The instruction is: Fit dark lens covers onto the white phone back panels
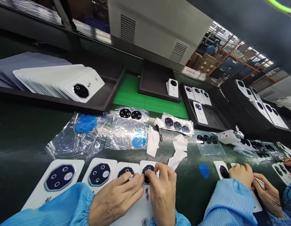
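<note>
Head view, with the dark octagon [149, 166] on the rightmost white panel [145, 207] of the near row as the clock's centre: that panel lies flat on the table [188, 197], its printed end toward 6 o'clock. The right hand [163, 188] is over the octagon, thumb and forefinger bent together at its face; whether they grip anything is hidden. The left hand [117, 197] comes in from about 8 o'clock, its fingers bunched and tips close to the right ones, partly covering the neighbouring panel [115, 175]; I cannot tell if they pinch something.

Two more panels with octagons, the larger [35, 200] being farthest out, lie toward 9 o'clock. At 12 o'clock, apart from the hands, is a white cloth piece [153, 141]; a clear bag [117, 135] sits toward 11. A co-worker's hand [241, 174] works at 3 o'clock.

For this close fingertip work, I would steady the panel with the left fingers near the octagon's edge, let the right work with light, even contact, keep nails off the glossy dark face, and avoid shifting the panel against its neighbour.
</note>
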